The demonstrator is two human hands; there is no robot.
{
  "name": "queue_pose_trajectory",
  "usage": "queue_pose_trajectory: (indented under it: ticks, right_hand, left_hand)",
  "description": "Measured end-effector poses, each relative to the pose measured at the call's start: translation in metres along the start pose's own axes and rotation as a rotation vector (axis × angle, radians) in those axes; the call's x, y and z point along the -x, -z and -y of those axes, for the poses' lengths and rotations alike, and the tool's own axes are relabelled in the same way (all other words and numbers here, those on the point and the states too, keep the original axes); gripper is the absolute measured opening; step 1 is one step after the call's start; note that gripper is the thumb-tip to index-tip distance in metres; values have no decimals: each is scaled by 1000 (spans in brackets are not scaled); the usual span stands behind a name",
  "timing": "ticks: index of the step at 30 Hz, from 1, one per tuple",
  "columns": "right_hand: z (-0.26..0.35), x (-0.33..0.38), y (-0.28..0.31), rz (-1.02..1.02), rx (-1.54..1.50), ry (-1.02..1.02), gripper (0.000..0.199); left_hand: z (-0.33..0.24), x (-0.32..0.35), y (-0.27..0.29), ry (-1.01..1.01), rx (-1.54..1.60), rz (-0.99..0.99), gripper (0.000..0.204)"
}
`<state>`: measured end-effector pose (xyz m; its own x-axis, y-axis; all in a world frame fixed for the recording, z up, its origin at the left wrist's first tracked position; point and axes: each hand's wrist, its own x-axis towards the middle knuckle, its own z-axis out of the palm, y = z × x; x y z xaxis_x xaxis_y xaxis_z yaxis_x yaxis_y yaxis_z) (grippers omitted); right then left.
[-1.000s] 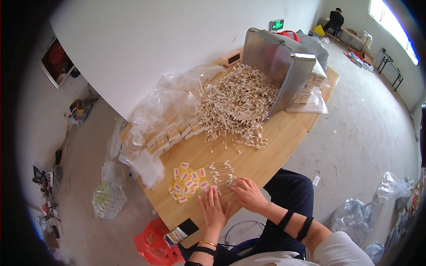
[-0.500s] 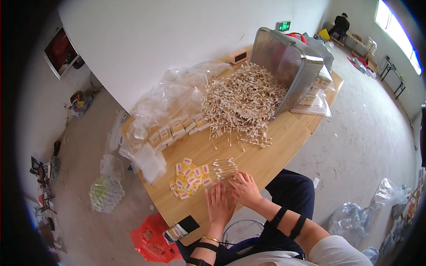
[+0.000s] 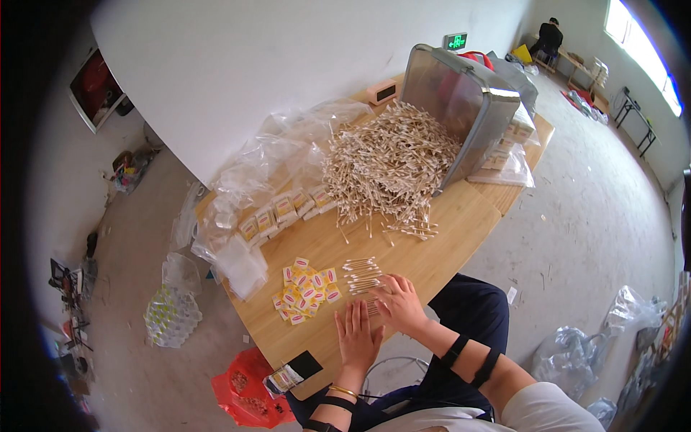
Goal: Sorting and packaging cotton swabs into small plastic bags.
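Observation:
My left hand point(image 3: 357, 335) lies flat, fingers apart, on the wooden table point(image 3: 461, 216) near its front edge. My right hand point(image 3: 399, 302) rests beside it, fingers bent over a small bundle of cotton swabs point(image 3: 372, 307) between the two hands. A short row of swabs point(image 3: 360, 272) lies just beyond my fingers. Left of it sits a cluster of small yellow sachets point(image 3: 306, 291). A large heap of cotton swabs point(image 3: 389, 165) spills from a tipped metal bin point(image 3: 461, 101) at the far end.
Clear plastic bags point(image 3: 266, 173) and a row of small packed boxes point(image 3: 281, 212) line the table's left side. A black card point(image 3: 291, 371) lies at the near corner. A red bag point(image 3: 245, 389) and bottle pack point(image 3: 171, 315) sit on the floor. A person sits far away.
My two hands have stayed close together at the table's front edge, shifting only slightly over the small bundle of swabs. The view has moved a little.

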<state>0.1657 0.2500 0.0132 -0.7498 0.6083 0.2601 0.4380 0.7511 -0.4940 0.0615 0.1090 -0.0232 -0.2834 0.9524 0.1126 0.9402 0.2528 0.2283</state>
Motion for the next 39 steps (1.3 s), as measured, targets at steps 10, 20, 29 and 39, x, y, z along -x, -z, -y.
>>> queue_pose_trajectory:
  ticks: [10,20,29,39]
  right_hand:
    - [-6,-7,-5,-15,-3,17,29]
    - [-2,-9,-7,43,-4,59,24]
    - [-10,-18,0,14,19,52,27]
    - [-9,33,10,167,-98,40,60]
  left_hand:
    - [-1,0,0,2,-14,0,80]
    - [2,0,-7,-11,28,-28,80]
    - [-1,0,-5,-11,47,-22,80]
    - [10,3,15,-39,-24,54,81]
